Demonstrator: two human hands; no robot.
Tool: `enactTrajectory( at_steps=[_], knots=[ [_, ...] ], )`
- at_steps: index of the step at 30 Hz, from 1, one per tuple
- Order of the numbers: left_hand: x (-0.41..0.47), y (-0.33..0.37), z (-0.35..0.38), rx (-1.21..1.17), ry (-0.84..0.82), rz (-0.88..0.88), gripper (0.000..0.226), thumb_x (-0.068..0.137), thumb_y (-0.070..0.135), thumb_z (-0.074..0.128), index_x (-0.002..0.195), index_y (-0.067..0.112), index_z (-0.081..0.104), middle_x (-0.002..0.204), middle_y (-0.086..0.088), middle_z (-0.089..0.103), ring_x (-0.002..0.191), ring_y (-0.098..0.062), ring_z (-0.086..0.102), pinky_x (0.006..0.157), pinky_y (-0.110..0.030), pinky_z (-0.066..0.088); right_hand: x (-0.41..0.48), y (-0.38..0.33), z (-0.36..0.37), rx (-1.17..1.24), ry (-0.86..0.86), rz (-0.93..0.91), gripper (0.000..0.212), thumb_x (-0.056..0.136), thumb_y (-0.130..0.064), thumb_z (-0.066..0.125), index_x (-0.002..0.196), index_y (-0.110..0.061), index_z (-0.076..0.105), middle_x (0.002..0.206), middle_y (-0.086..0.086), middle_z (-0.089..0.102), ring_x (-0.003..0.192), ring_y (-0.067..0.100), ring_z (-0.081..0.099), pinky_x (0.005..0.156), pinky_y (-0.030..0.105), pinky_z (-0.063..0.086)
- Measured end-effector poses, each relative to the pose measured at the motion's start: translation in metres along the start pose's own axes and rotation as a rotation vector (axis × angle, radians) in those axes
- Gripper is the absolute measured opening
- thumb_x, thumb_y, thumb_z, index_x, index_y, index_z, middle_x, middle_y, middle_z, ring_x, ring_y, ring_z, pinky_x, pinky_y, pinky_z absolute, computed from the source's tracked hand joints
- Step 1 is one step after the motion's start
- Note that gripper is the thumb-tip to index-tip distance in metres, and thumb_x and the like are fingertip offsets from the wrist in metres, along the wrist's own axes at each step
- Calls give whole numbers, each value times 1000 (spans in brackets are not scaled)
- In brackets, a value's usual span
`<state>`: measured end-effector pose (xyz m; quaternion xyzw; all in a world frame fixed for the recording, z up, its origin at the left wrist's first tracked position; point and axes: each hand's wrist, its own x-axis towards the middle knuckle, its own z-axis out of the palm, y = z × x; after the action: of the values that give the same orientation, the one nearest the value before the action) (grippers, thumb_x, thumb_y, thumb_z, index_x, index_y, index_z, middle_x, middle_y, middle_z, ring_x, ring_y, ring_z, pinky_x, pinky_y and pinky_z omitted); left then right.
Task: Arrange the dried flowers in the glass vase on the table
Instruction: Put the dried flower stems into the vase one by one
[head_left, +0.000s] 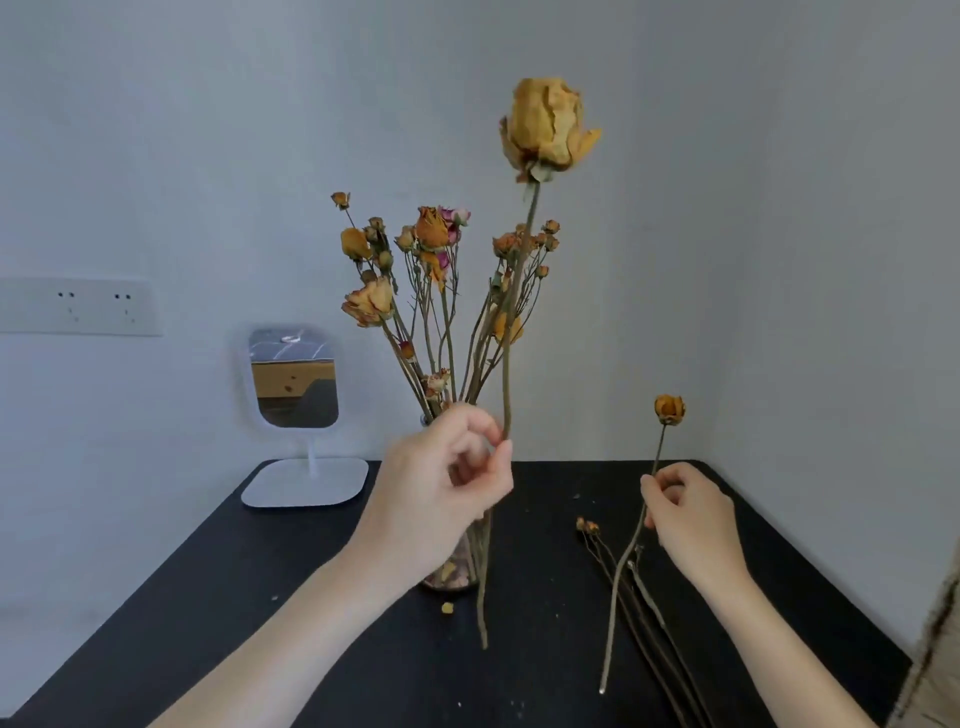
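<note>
My left hand pinches the long brown stem of a large dried yellow rose between thumb and forefinger. I hold it upright, its head well above the bunch, so I judge I am sizing it against the flowers already standing. Its lower end hangs in front of the clear glass vase, outside the glass and not yet inserted.

The vase stands on the black table, directly behind my left hand, which hides most of it. Only the base, with loose petals inside, and a little of the rim show. It holds a spread bunch of small dried orange and pink roses.

My right hand grips the thin stem of a small dried orange bud, upright and well to the right of the vase. I judge it is kept ready as the next stem. Whether its lower end touches the table, I cannot tell.

Just beside that hand, several loose dried stems lie on the table, awaiting placement. A fallen yellow petal lies near the vase base. A white stand mirror stands at the rear left, apart from the work.
</note>
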<state>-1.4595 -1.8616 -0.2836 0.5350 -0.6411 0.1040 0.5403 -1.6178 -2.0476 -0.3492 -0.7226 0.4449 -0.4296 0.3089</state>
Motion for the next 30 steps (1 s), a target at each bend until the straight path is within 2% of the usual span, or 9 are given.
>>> enactTrajectory(
  at_steps=[2,5,9,20,27,30],
  knots=[
    [10,1,-18,14,131,1,7,84,32,54,79,34,49,68,7,63,51,-2,58,53,-8,44,-1,-6,3,4,2,-18,4,91,-23,54,90,-19,55,70,4,63,63,11,61,53,21,42],
    [26,1,-40,8,286,-12,13,87,23,55,80,32,50,62,13,63,52,-3,61,48,-9,45,-2,-14,6,7,-6,-36,7,92,-25,54,86,-21,53,70,4,63,64,14,61,53,22,43],
    [45,4,-59,107,380,38,3,92,13,53,89,15,52,61,12,60,57,-6,63,52,-15,52,-6,-20,10,9,-23,-43,10,91,-25,54,82,-25,51,70,5,63,65,14,61,54,22,43],
    [78,19,-71,203,437,135,5,95,12,49,90,15,49,63,11,57,60,-10,63,53,-12,50,-8,-22,14,-26,-40,-46,4,91,-23,54,92,-19,53,73,4,62,66,12,61,54,20,42],
    [81,7,-55,197,411,66,6,94,15,51,88,17,51,60,13,57,55,-4,62,54,-16,52,-9,-18,18,-34,-48,-40,5,91,-23,54,93,-19,53,75,5,62,68,14,62,55,20,42],
    [81,3,-44,228,364,22,6,93,18,54,87,19,54,56,6,58,53,-5,61,53,-22,53,-8,-16,20,-46,-50,-39,5,91,-24,54,92,-19,53,73,4,63,67,13,62,54,19,42]
  ],
)
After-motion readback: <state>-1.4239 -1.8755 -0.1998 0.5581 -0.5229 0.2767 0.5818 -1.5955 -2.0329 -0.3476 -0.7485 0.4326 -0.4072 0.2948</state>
